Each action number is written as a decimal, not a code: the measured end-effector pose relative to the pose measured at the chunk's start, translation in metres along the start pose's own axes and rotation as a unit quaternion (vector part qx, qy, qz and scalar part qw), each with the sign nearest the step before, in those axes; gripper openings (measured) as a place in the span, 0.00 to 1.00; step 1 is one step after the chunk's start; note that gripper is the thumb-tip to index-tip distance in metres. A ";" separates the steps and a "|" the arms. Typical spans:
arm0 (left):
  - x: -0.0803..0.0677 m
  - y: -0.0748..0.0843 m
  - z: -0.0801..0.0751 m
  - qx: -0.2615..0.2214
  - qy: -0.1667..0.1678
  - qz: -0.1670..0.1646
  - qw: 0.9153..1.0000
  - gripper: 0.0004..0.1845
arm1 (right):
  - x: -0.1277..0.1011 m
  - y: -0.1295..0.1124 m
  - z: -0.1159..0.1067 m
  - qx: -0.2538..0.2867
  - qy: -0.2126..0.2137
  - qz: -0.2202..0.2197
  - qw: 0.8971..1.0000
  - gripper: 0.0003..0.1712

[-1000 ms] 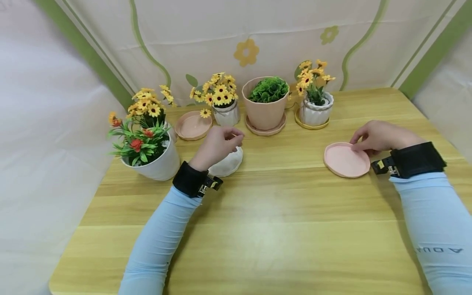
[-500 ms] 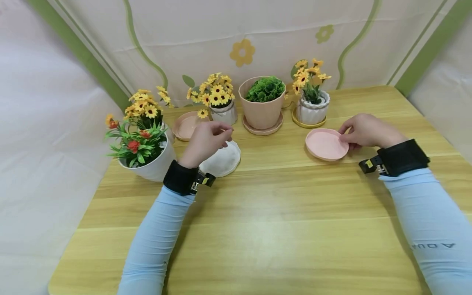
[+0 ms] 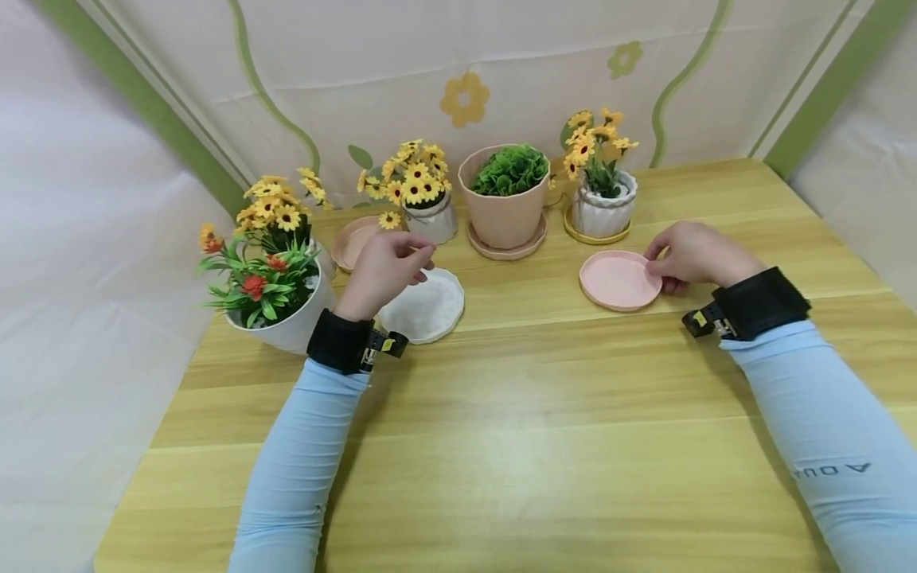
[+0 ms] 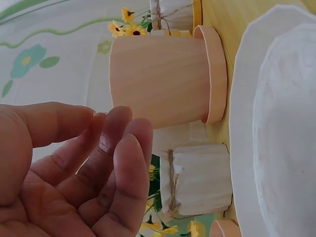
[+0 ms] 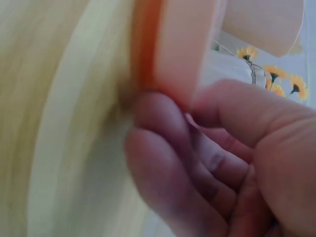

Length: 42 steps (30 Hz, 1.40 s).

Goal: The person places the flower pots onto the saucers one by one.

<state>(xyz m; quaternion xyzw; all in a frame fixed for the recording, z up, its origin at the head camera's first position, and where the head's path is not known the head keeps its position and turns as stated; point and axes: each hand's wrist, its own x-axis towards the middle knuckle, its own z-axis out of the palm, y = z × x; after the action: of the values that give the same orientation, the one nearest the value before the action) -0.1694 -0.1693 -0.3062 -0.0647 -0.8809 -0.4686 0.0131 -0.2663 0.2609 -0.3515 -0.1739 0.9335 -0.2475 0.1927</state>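
In the head view my right hand [image 3: 698, 253] pinches the right rim of a round pink saucer [image 3: 619, 280] low over the table. The right wrist view has the saucer's edge [image 5: 182, 49] close up, between thumb and fingers. My left hand [image 3: 383, 272] hovers above the left part of a white scalloped saucer [image 3: 430, 306], partly covering it. Seen from the left wrist, the left hand [image 4: 94, 168] has loosely bent fingers and holds nothing. Left of it stands a white pot [image 3: 294, 322] with red-flowered greenery.
Along the back stand a peach pot [image 3: 505, 215] with green foliage on its saucer, a white pot [image 3: 433, 220] of yellow flowers, and another white pot [image 3: 604, 213] on a yellow saucer. A peach saucer [image 3: 351, 239] lies partly behind my left hand. Yellow flowers [image 3: 271, 208] rise behind the red-flowered plant.
My right hand has carried the pink saucer left and slightly toward the back. The left hand has drifted left, away from the white saucer's middle, uncovering more of it.
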 end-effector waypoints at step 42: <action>0.090 -0.023 -0.003 -0.341 0.093 -0.290 0.889 0.21 | -0.010 0.014 -0.010 0.078 -0.098 0.012 0.992 0.29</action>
<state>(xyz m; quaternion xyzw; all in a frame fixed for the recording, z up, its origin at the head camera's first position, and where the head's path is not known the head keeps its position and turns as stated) -0.2613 -0.1749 -0.3158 0.2371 -0.6408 -0.7274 -0.0639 -0.2657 0.2806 -0.3484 -0.1708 0.8897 -0.2993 0.2996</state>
